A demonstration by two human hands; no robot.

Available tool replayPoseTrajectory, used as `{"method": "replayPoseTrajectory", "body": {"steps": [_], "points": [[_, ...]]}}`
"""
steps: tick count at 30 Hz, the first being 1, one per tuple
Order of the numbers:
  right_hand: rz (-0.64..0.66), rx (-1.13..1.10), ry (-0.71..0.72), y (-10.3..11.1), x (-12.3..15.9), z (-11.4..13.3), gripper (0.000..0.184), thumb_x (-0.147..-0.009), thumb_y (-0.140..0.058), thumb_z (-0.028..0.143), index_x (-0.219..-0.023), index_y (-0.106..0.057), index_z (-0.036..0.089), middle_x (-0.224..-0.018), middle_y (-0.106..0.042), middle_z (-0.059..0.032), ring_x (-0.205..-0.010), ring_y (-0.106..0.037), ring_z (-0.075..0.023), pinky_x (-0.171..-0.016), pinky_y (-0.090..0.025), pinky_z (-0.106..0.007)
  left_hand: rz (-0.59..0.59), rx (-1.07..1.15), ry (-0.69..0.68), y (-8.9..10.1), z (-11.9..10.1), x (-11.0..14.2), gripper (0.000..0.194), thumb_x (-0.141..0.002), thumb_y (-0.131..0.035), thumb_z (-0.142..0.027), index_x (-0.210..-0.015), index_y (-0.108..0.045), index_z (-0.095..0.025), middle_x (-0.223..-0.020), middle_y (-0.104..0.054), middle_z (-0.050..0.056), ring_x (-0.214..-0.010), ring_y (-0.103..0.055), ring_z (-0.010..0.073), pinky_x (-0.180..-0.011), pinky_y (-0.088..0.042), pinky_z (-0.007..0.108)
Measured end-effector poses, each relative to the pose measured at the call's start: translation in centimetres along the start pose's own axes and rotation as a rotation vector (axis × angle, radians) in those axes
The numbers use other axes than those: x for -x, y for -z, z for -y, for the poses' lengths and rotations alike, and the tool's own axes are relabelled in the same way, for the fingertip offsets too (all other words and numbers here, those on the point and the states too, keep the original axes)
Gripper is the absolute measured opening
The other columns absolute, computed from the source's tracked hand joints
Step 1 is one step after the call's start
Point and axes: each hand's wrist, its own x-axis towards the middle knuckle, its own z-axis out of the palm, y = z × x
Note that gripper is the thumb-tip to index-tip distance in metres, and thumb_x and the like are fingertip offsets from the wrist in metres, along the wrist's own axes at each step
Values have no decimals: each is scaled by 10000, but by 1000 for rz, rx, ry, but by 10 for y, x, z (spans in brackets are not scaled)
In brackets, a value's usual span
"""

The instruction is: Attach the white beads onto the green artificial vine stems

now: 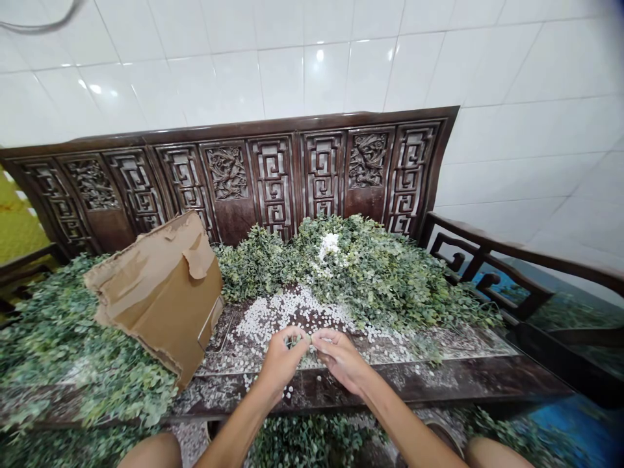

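Observation:
My left hand (283,357) is closed in a pinch, and a bit of a green artificial-looking leaf sprig (293,339) shows between its fingers. Beside it, almost touching, my right hand (340,359) is pinched at the sprig's end; what its fingertips hold is too small to make out. Both hands are above the front part of a dark wooden bench seat (414,383). Just behind them, many small white round pieces (273,315) lie scattered over the seat. A large heap of green leafy sprigs (380,279) rises behind, with a clump of white pieces (329,246) on it.
A torn cardboard piece (166,292) leans at the left, with a thin metal wire frame (214,325) by its edge. More leafy sprigs (43,331) spread left and below the seat (312,442). A carved backrest (234,214) and right armrest (526,250) bound the bench.

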Motion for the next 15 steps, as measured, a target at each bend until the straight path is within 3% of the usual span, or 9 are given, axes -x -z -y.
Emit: {"method": "replayPoseTrajectory", "body": {"steps": [15], "points": [[-1, 9, 4, 1, 4, 0, 233, -575, -886, 293, -674, -738, 143, -621, -605, 4, -558, -416, -75, -524, -286, -215, -4, 127, 34, -2, 2, 3, 77, -666, -642, -241, -626, -622, -178, -665, -556, -18, -717, -487, 161, -717, -361, 242]]}}
